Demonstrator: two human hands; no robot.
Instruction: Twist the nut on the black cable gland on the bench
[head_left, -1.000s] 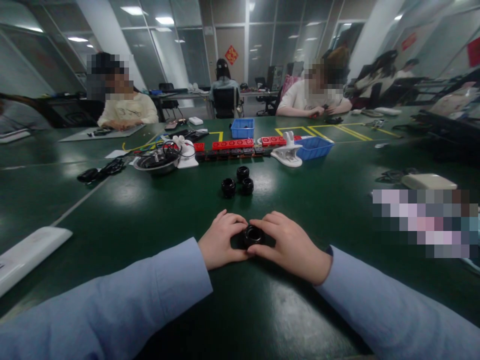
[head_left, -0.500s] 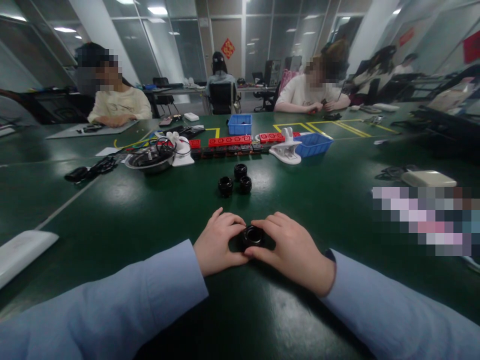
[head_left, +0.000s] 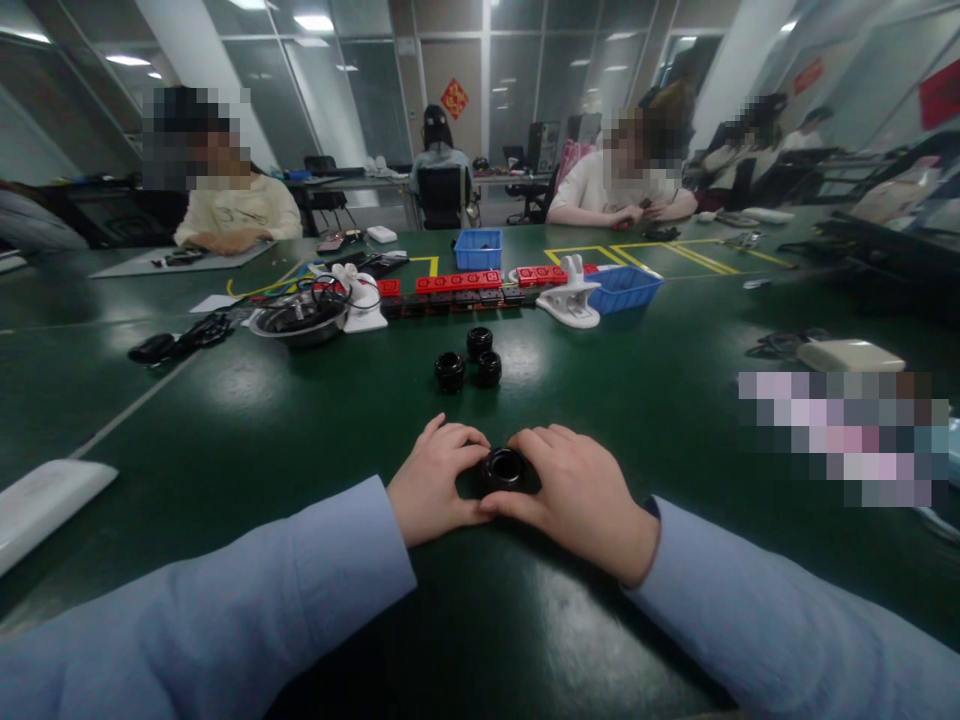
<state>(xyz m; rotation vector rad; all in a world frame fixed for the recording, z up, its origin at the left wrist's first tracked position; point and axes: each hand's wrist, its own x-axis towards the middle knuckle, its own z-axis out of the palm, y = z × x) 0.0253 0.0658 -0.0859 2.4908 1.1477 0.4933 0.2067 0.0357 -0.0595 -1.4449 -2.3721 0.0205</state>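
Observation:
A glossy black ring-shaped piece [head_left: 498, 481], with a round opening facing up, sits on the green table between my hands. My left hand [head_left: 436, 482] curves around its left side, fingertips at the far edge and thumb at the near edge. From the right, my right hand [head_left: 576, 488] grips it with the index finger behind and the thumb in front, the thumb meeting the left thumb. Farther out stand three similar black pieces: one at left [head_left: 449, 371], one at right [head_left: 489, 368] and one behind [head_left: 479, 343].
Across the table lie red-and-black power strips [head_left: 458, 283], a white clamp [head_left: 571, 300], blue bins [head_left: 628, 290] and a metal bowl [head_left: 297, 330] holding dark cables. A white object [head_left: 52, 505] lies at left, a pale box [head_left: 851, 356] at right. Other people sit beyond.
My right hand has shifted slightly left, its index finger drawn back to the far right edge of the ring-shaped piece, showing more of its rim. My left hand is nearly still.

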